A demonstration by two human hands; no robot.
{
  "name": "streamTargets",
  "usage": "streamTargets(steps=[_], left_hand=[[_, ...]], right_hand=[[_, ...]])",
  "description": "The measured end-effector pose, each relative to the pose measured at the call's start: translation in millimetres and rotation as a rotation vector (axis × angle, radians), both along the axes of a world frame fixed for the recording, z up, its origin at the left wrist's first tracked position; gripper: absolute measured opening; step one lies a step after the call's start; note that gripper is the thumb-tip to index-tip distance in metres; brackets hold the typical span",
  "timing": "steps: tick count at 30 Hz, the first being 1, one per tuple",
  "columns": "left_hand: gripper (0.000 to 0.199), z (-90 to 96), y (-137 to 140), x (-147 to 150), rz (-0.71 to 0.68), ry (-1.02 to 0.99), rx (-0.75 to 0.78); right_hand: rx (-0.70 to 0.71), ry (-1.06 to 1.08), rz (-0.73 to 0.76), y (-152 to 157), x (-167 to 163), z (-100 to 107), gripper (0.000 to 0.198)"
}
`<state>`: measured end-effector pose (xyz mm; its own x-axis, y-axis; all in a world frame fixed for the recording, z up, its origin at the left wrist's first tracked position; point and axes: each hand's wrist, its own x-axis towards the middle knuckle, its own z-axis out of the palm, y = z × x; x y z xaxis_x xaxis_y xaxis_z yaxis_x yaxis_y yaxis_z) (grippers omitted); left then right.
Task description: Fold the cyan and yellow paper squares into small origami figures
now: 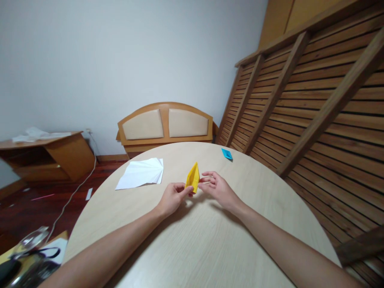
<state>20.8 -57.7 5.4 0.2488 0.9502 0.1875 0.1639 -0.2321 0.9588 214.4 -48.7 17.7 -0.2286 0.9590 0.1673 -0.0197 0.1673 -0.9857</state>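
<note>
My left hand (pixel 175 196) pinches the lower end of a folded yellow paper boat (pixel 193 178), thumb in front, and holds it tilted with its point up above the table. On the paper's other side is my right hand (pixel 220 190), its fingers loosely spread and curved. Its fingertips are at the right edge of the yellow paper; whether they touch it I cannot tell. A small blue folded paper boat (pixel 227 154) lies farther back on the right of the table. To the left lies a creased white sheet of paper (pixel 141 173).
The round pale wooden table (pixel 192 248) spans the foreground. Behind it stands a padded headboard (pixel 165 124). Slatted wood panels (pixel 288 108) lean at the right. At left are a low cabinet (pixel 66 160), a white cable (pixel 75 190) and a clear-lidded pot (pixel 33 240).
</note>
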Motion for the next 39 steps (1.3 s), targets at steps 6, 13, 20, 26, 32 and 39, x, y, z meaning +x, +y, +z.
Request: streamTargets(steps=[6,13,20,26,32,39], left_hand=[[0.047,-0.2,-3.0,2.6,-0.089,-0.017,-0.018],[0.048,-5.3,-0.1,3.7,-0.061,-0.095,-0.052],[0.048,-9.9,-0.3,3.2,-0.065,-0.106,-0.027],[0.044,-10.7,-0.5,3.3,-0.106,-0.164,-0.006],[0.036,-7.7,-2.9,2.2,-0.162,-0.227,-0.01],[0.025,-4.9,-5.4,1.3,-0.154,-0.143,0.085]], right_hand=[[0.074,-0.065,0.08,-3.8,-8.9,-5.9,0.028],[0.103,-0.114,0.014,-2.4,-3.6,-7.0,0.034],[0.316,-0.299,-0.166,-4.5,-6.7,-4.7,0.016],[0.262,-0.259,-0.037,-8.1,-7.2,-5.9,0.017],[0.222,-0.212,0.009,-11.7,-8.7,-2.0,0.019],[0.169,-0.171,0.009,-11.2,-9.3,-6.3,0.028]])
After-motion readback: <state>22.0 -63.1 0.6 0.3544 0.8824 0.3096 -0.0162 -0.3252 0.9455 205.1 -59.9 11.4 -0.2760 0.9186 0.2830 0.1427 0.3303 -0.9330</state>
